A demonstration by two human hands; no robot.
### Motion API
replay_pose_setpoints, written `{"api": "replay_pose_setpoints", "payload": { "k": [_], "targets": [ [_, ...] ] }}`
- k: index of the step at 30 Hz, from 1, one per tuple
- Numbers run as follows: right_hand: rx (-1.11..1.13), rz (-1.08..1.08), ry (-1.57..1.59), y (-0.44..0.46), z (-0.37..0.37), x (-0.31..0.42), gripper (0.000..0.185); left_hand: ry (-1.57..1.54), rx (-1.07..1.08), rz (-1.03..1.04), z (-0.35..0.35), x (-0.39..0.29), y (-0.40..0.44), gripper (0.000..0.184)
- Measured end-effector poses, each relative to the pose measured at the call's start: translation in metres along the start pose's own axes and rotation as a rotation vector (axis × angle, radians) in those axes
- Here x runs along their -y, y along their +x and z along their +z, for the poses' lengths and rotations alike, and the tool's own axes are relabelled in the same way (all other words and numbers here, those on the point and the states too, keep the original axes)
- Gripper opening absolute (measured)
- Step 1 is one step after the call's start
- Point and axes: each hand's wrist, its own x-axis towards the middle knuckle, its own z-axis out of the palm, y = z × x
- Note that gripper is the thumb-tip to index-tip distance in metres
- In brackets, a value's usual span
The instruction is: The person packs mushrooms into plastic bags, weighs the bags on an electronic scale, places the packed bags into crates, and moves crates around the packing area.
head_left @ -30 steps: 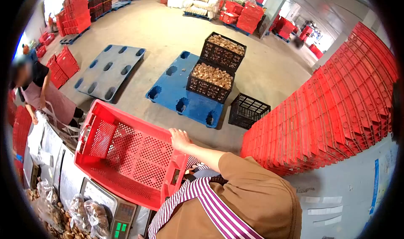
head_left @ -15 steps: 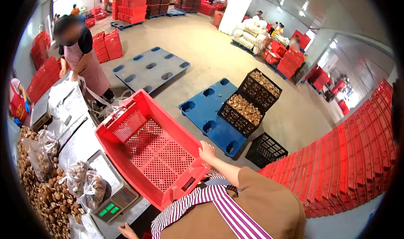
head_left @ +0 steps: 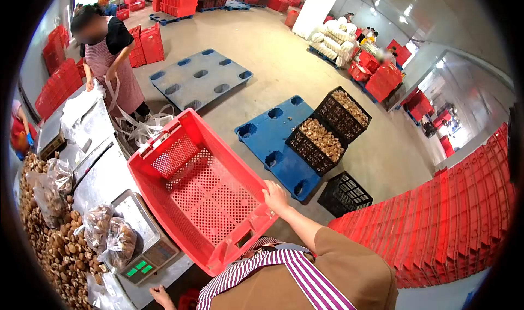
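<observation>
A large red plastic crate (head_left: pixel 210 198) with a perforated floor is tilted in front of my body, one end by the table. My right hand (head_left: pixel 276 196) is closed around its right rim. My left hand (head_left: pixel 162 297) is low by the table's front edge, partly cut off by the frame, fingers apart and apparently holding nothing. Near it stands a digital scale (head_left: pixel 155 255) with green numbers. Clear bags of mushrooms (head_left: pixel 121 242) rest beside and partly on the scale. Loose brown mushrooms (head_left: pixel 65 244) are heaped along the left of the table.
A co-worker in a striped apron (head_left: pixel 114 64) stands at the table's far end near white bags (head_left: pixel 82 111). Black crates of mushrooms (head_left: pixel 316 141) sit on a blue pallet (head_left: pixel 278 141); another black crate (head_left: pixel 345 194) stands beside it. Stacked red crates (head_left: pixel 436 228) line the right.
The view has shifted slightly. My right hand remains on the crate's rim, and the crate looks little changed. The co-worker's hands have moved lower, towards the white bags.
</observation>
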Motion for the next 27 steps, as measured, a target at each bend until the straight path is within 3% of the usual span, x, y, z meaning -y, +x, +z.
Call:
{"api": "replay_pose_setpoints", "payload": {
  "k": [10,13,17,21,23,27],
  "targets": [
    [0.108,0.057,-0.106,0.005,0.001,0.006,0.037,0.04,-0.016,0.038,-0.003,-0.007,-0.003,0.032],
    [0.11,0.06,-0.104,0.006,0.003,0.003,0.038,0.011,-0.182,0.109,0.065,0.09,0.043,0.031],
    [0.085,0.068,-0.082,-0.005,0.0,0.006,0.039,-0.035,-0.105,0.108,0.045,0.065,0.041,0.031],
    [0.004,0.116,0.027,-0.024,-0.021,0.021,0.041,-0.054,-0.082,0.07,0.041,0.052,0.044,0.03],
    [-0.196,0.024,-0.023,-0.04,-0.033,0.028,0.042,-0.079,-0.081,0.07,0.04,0.046,0.043,0.029],
    [-0.318,-0.031,0.056,-0.07,-0.055,0.04,0.041,-0.136,-0.049,0.105,0.037,0.045,0.038,0.026]
  ]
}}
